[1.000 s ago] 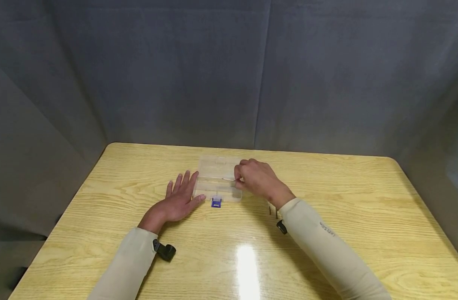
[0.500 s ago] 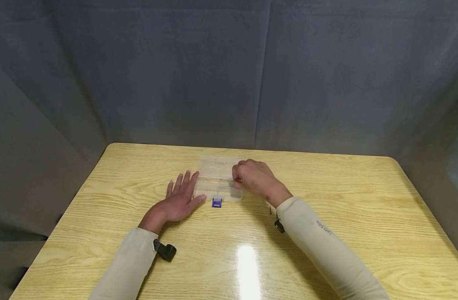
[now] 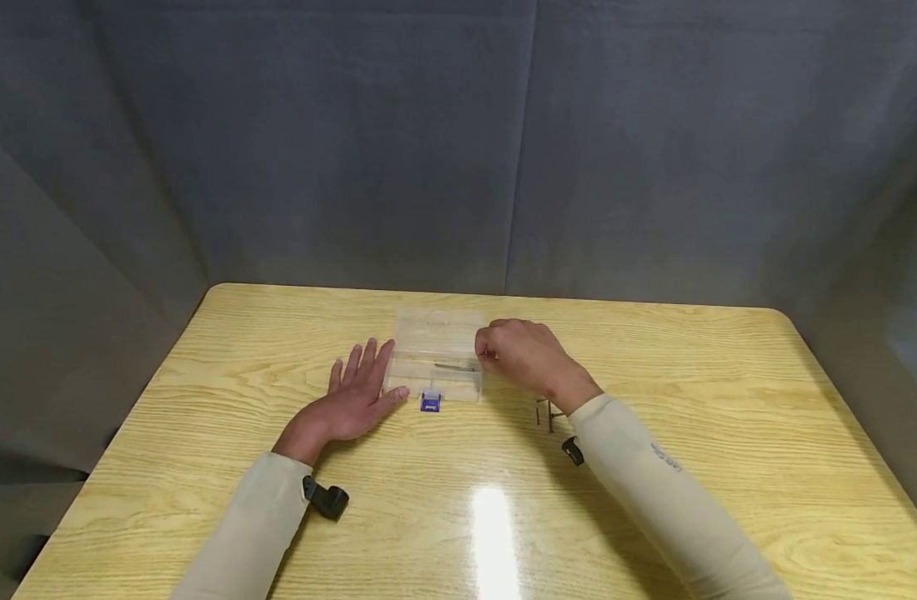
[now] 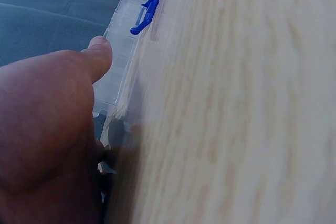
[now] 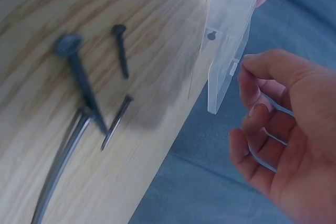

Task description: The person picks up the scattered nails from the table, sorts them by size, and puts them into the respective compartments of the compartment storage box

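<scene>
A clear plastic divided box point(image 3: 466, 395) lies with its lid point(image 3: 436, 329) folded back and a blue latch point(image 3: 430, 403) at the front. One thin metal nail or screw point(image 3: 454, 367) rests in its rear compartment. My left hand point(image 3: 346, 408) lies spread at the box's left end, thumb at the front left corner. At the right end, my right hand point(image 3: 526, 354) hovers with loosely curled fingers; the right wrist view shows nothing in them. Nearer me on the table are a large dark screw point(image 5: 79, 74), a small screw point(image 5: 121, 51), a short nail point(image 5: 116, 123) and a long metal piece point(image 5: 60, 161).
The wooden table point(image 3: 398, 517) runs to rounded far corners. Grey curtains point(image 3: 353, 167) hang behind it and at both sides. Black wrist cameras sit on both sleeves, the left one point(image 3: 327, 500) in plain sight.
My right hand has let go of the thin nail or screw, which now lies in the rear compartment, and has drawn slightly right. My left hand stays put on the box.
</scene>
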A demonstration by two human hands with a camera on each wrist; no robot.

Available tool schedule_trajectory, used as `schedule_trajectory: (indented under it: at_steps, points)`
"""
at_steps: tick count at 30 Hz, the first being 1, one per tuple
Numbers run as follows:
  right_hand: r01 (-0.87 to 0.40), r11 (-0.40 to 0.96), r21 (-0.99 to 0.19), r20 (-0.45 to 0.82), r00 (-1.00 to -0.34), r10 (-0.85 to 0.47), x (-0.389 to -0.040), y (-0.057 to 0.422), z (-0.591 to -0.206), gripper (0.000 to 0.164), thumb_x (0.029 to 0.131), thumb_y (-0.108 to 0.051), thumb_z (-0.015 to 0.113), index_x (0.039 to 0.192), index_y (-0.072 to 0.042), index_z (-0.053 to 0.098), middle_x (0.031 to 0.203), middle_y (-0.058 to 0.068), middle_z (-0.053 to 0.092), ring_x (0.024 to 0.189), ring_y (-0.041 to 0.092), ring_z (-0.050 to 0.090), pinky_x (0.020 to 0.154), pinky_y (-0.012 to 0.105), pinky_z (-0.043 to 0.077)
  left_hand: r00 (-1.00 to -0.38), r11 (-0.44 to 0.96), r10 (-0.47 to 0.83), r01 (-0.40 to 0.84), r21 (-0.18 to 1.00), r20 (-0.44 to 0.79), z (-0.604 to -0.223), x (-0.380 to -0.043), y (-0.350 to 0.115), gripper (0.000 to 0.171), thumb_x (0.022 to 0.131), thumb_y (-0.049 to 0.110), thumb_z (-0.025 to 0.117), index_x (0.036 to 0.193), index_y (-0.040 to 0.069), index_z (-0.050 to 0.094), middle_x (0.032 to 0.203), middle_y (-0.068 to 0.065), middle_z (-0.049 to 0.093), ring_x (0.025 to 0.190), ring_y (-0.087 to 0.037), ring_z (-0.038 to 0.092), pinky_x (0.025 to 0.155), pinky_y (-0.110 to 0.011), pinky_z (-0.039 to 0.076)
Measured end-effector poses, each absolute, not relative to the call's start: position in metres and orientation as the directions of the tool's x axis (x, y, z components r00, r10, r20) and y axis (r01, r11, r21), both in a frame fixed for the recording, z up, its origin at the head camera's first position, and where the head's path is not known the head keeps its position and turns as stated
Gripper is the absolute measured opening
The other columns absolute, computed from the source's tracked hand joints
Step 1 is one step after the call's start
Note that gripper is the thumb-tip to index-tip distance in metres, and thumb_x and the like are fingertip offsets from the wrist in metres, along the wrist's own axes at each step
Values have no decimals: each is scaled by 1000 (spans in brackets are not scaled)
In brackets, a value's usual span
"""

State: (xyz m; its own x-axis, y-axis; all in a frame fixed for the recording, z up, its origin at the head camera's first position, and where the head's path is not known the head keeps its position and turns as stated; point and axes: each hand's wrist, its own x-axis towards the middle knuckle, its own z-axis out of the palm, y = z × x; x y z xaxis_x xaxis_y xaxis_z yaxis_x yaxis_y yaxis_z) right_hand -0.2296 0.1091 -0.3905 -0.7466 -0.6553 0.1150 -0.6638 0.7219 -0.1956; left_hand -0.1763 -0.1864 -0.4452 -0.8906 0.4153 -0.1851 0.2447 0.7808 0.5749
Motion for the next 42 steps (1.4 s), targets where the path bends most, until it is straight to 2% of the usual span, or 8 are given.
schedule_trajectory:
  at_steps: [8, 13, 20, 24, 28, 31, 37, 42]
  points:
    - [-632, 746, -211, 65, -770, -634, -228, 123, -384, 6, 97, -12, 72, 98, -16, 76, 99, -3, 73, 83, 15, 65, 68, 38, 54, -894, 781, 413, 249, 572, -174, -441, -180, -187, 78, 112, 45, 35, 164, 4, -6, 167, -26, -14, 152, -43, -19, 116, -60, -15]
    - [-628, 747, -218, 47, -771, -635, -226, 137, -382, 9, 97, -10, 70, 92, -17, 73, 89, -6, 68, 71, 13, 55, 61, 34, 47, -899, 783, 404, 246, 572, -167, -443, -180, -187, 78, 112, 45, 35, 165, 4, -6, 167, -26, -14, 152, -43, -19, 116, -60, -15]
    - [-655, 716, -240, 58, -746, -663, -218, 164, -379, 32, 96, -7, 69, 72, -23, 56, 69, -12, 46, 61, 8, 36, 55, 31, 29, -898, 777, 404, 237, 584, -174, -446, -175, -187, 78, 112, 45, 35, 164, 4, -7, 167, -26, -15, 152, -43, -19, 116, -60, -16]
    - [-667, 704, -245, 38, -732, -680, -211, 180, -380, 29, 95, -9, 75, 74, -22, 60, 71, -13, 48, 62, 7, 35, 57, 31, 29, -899, 775, 403, 237, 585, -170, -445, -175, -187, 78, 112, 44, 35, 164, 4, -7, 167, -26, -15, 152, -44, -19, 116, -60, -15]
    - [-656, 710, -257, 0, -734, -679, -203, 190, -383, 32, 94, -10, 77, 73, -22, 56, 70, -13, 42, 61, 6, 32, 57, 31, 27, -898, 778, 404, 236, 582, -175, -445, -175, -187, 78, 112, 44, 36, 164, 4, -7, 167, -26, -15, 152, -43, -19, 116, -60, -15]
    - [-642, 714, -278, -21, -739, -673, -197, 196, -386, 33, 93, -11, 78, 72, -23, 56, 69, -15, 43, 61, 5, 35, 56, 30, 29, -898, 781, 403, 235, 579, -179, -446, -175, -187, 78, 112, 45, 36, 164, 4, -6, 167, -26, -15, 152, -43, -19, 116, -60, -15]
    - [-628, 715, -307, -54, -739, -672, -188, 206, -391, 19, 90, -13, 82, 82, -25, 70, 83, -18, 64, 71, 5, 55, 63, 33, 48, -897, 782, 406, 240, 576, -178, -447, -175, -187, 78, 112, 45, 36, 164, 4, -6, 167, -26, -14, 152, -43, -19, 116, -60, -15]
    - [-627, 707, -328, -78, -728, -681, -185, 214, -395, 18, 86, -12, 85, 87, -26, 74, 87, -18, 68, 80, 4, 64, 69, 35, 54, -895, 779, 412, 251, 574, -168, -448, -176, -186, 78, 112, 45, 36, 164, 4, -5, 167, -26, -13, 152, -43, -18, 116, -60, -15]
